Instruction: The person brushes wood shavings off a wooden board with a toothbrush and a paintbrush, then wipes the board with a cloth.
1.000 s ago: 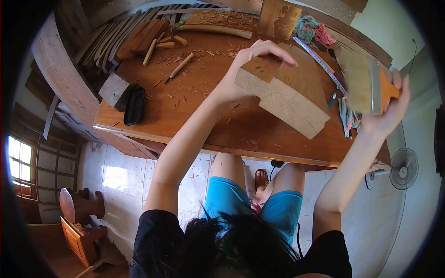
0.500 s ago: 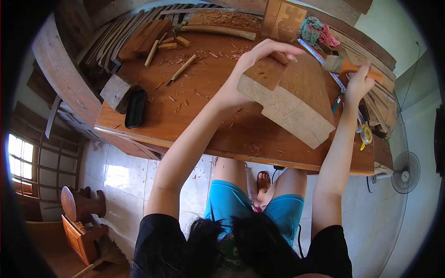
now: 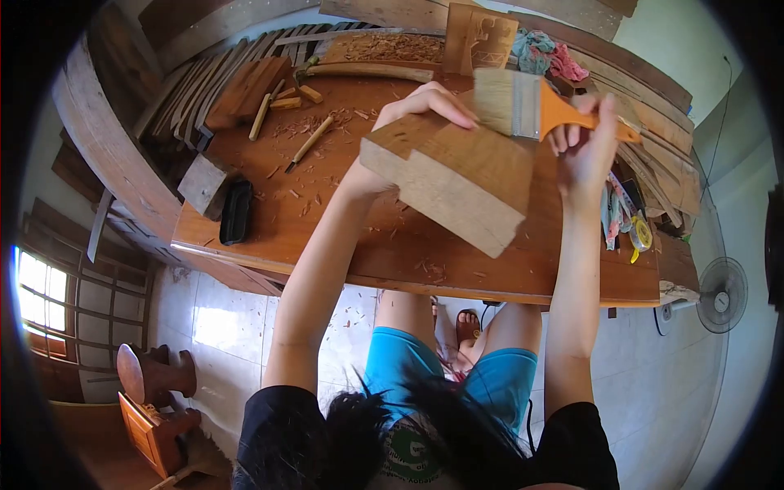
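Note:
My left hand [image 3: 425, 106] grips a thick wooden block [image 3: 469, 184] with a stepped cut in its pale end, held tilted over the wooden workbench [image 3: 327, 237]. Fingers lie over the block's top edge, and the thumb side is hidden behind it. In my right hand [image 3: 584, 143] is a wide paintbrush [image 3: 510, 102] with an orange handle, closed in the fingers. Its pale bristles point left and overlap the block's upper far edge, close to my left fingertips.
Wood shavings lie scattered around a chisel [image 3: 310, 144]. A hammer [image 3: 363, 72], a carved panel [image 3: 480, 41] and rags [image 3: 535, 53] sit at the back. At left are a wooden mallet head [image 3: 204, 184] and black tray [image 3: 237, 212]; at right, a tape measure [image 3: 640, 234].
The block has shifted left in my left hand. My right hand has brought the paintbrush left, so its bristles now overlap the block's far edge.

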`<state>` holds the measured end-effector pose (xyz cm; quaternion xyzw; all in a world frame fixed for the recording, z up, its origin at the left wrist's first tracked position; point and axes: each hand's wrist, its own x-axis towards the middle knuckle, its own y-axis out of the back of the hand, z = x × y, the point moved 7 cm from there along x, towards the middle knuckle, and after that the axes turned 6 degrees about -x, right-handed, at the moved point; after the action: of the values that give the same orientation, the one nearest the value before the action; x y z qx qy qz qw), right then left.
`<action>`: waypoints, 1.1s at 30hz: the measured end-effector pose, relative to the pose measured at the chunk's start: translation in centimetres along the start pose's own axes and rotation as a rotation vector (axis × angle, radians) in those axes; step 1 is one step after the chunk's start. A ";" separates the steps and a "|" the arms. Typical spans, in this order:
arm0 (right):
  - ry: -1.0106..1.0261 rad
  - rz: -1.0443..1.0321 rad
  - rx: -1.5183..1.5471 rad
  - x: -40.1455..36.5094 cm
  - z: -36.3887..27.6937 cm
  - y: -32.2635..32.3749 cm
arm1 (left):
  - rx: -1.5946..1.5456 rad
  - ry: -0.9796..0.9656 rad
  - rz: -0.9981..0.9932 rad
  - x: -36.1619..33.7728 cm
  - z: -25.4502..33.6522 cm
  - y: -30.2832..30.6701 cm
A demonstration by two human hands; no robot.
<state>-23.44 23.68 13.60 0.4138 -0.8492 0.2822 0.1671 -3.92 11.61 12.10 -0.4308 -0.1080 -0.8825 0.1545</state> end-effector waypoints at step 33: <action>0.045 0.379 -0.288 0.7 2.4 4.4 | -0.724 -0.016 0.549 -2.6 -4.1 7.6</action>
<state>-27.45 23.94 10.58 0.2125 -0.9393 0.1935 0.1875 -2.61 3.73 7.99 -0.4768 0.3244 -0.7864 0.2215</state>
